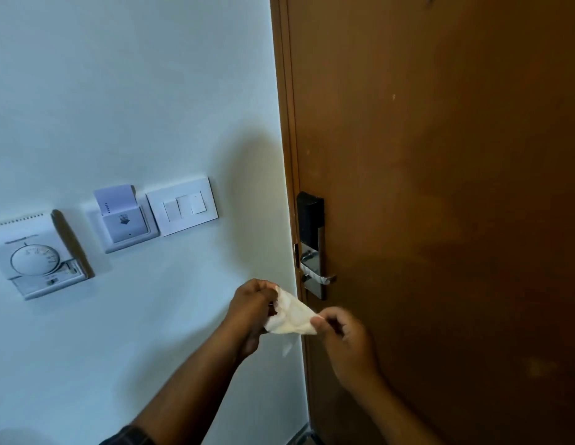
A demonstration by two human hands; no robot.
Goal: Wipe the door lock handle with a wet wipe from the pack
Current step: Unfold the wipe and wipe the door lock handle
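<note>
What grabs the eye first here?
Two hands, left hand and right hand, stretch a white wipe between them at lower centre. Just above it, the metal door handle sits untouched at the brown door edge. Wall controls, including a thermostat, line the left.

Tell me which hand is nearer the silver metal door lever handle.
Right. The right hand sits just below the silver metal door lever handle; the left hand is lower-left, before the wall.
</note>
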